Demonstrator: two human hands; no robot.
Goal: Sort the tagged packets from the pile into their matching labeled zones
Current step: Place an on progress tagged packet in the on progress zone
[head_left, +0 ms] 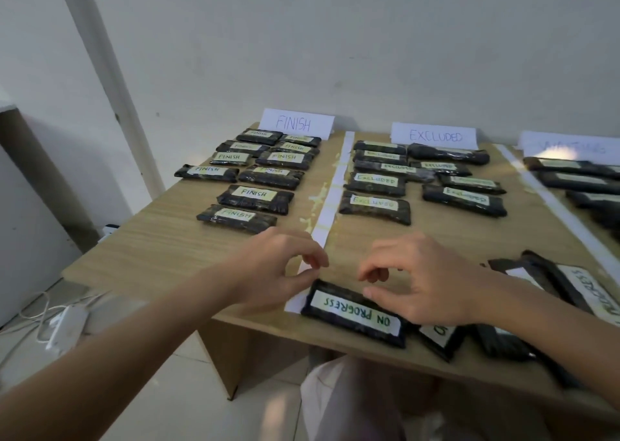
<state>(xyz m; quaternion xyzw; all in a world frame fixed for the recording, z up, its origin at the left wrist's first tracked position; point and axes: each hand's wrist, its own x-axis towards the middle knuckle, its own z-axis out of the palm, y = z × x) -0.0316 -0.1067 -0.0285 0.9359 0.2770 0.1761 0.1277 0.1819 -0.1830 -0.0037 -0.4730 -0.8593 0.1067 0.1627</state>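
Packet: the ON PROGRESS packet (355,313) lies at the near edge of the surface (161,246) — a bump could knock it off.
Left hand (268,272): curled, holds nothing.
Right hand (419,279): thumb touches the packet, no grip.
Zone: its sign is not seen — it may land in FINISH (295,123).

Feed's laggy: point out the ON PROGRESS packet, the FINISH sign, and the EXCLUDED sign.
ON PROGRESS packet (356,312), head view, white tag.
FINISH sign (295,123), head view, lettering.
EXCLUDED sign (435,135), head view, lettering.
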